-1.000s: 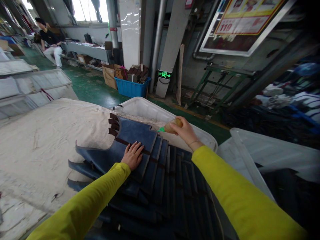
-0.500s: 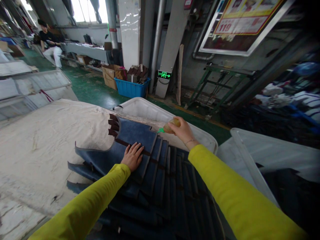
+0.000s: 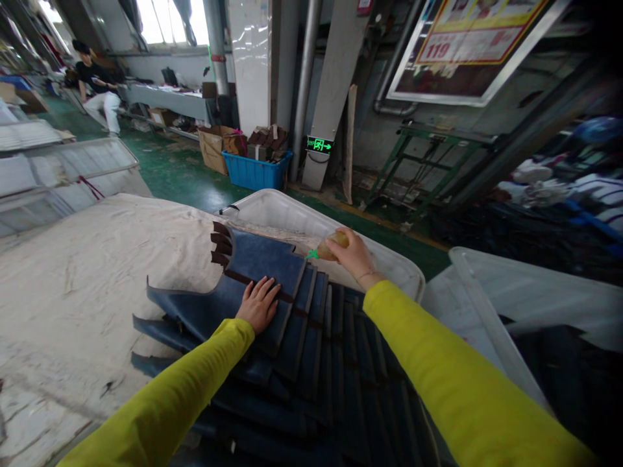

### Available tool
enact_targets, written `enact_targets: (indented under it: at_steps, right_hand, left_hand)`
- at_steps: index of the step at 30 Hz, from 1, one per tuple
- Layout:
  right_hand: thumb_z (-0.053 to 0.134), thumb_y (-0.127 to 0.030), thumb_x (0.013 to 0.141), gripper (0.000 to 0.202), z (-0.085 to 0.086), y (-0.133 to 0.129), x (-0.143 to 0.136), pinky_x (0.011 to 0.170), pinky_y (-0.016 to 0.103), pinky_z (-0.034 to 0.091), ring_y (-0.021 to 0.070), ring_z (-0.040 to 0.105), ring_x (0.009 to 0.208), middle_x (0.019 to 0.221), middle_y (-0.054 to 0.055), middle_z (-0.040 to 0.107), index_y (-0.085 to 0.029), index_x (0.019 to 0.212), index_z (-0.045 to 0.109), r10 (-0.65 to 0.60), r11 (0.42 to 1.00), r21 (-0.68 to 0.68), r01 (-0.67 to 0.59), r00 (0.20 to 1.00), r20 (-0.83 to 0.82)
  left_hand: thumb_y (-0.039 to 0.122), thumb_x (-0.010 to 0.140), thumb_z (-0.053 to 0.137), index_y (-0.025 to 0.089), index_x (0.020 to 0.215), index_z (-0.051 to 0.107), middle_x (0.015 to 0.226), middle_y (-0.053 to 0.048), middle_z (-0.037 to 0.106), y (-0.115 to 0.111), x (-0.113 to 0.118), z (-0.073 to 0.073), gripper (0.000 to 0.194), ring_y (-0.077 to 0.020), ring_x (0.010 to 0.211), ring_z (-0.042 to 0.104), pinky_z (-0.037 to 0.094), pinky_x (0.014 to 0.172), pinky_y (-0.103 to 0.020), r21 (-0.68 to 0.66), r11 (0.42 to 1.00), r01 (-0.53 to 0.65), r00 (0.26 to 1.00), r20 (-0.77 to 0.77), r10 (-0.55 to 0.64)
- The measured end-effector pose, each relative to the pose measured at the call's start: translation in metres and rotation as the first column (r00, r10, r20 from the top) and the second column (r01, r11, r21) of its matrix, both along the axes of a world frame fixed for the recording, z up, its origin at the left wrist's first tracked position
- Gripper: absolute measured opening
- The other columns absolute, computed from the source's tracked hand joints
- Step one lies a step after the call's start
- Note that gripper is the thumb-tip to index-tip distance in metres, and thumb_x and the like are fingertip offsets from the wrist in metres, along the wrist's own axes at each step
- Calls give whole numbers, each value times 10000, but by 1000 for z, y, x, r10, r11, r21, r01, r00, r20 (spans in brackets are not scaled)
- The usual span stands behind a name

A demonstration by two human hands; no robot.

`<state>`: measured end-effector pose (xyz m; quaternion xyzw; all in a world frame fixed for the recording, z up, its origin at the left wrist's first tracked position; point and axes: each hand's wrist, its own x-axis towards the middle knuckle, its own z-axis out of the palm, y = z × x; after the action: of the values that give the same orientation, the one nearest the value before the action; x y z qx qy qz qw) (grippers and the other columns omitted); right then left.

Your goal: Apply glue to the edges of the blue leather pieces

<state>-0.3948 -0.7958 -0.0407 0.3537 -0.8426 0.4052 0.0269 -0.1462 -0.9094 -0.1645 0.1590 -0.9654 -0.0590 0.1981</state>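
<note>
Dark blue sheet pieces (image 3: 265,256) lie overlapped in a fanned stack, with brown strips across them and brown curled ends at the upper left. My left hand (image 3: 259,305) rests flat on the top piece, fingers spread, holding nothing. My right hand (image 3: 354,254) is wrapped round a yellowish, translucent squeeze bottle (image 3: 332,246). The bottle's green tip (image 3: 313,253) points left, at the right edge of the top piece; whether it touches cannot be made out.
Cream cloth (image 3: 97,259) spreads on the left. Behind the stack is a white tub (image 3: 311,217), with another white bin (image 3: 530,292) at right. Farther back are a blue crate (image 3: 256,170), a green metal stand (image 3: 433,139) and a seated person (image 3: 97,84).
My right hand and the bottle have shifted very slightly left. My left hand stays in place on the top piece.
</note>
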Motion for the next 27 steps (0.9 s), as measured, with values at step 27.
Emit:
enact_targets:
  at_steps: [27]
  right_hand:
    - [581,-470,725,417,-32,46,55,765,412,498,254,571,930,982,75,613,-203,1046,569,80,997,-32,-76,983,165]
  left_hand:
    - [330,902,363,246,1306,439,1383,-51,424,1,1,1,420,-220,1314,302,181,1091,-453,-9,1000,-3,1000,-1,3]
